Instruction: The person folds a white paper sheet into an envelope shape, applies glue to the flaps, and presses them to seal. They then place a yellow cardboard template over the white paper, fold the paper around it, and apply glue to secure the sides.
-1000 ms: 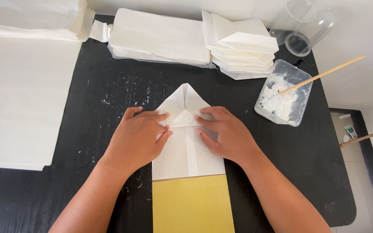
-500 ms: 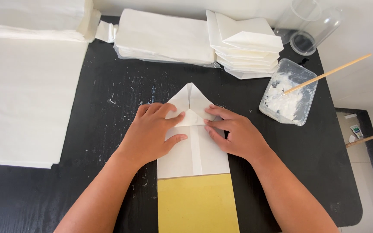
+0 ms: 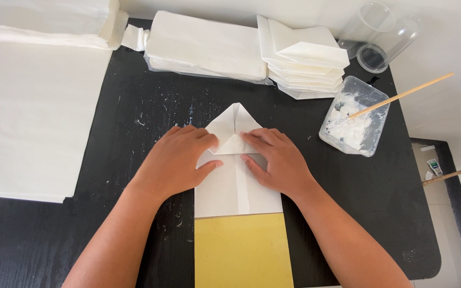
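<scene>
A white paper bag point(image 3: 236, 186) lies flat on the black table point(image 3: 134, 117), its far end folded into a point. Beneath its near end lies a yellow sheet point(image 3: 241, 250). My left hand point(image 3: 177, 160) presses flat on the bag's left side, fingertips at the folded flap. My right hand point(image 3: 278, 160) presses on the right side, fingers meeting the same flap at the middle. Both hands lie flat on the paper with fingers spread; neither grips anything.
Stacks of white paper bags point(image 3: 204, 45) and folded ones point(image 3: 305, 58) line the far edge. A large white sheet point(image 3: 33, 112) lies at left. A clear tub of white paste point(image 3: 354, 117) with a wooden stick point(image 3: 401, 96) stands at right, with clear cups point(image 3: 380, 37) behind it.
Both hands stay pressed on the folded flap, shifting only slightly; the view has moved a little.
</scene>
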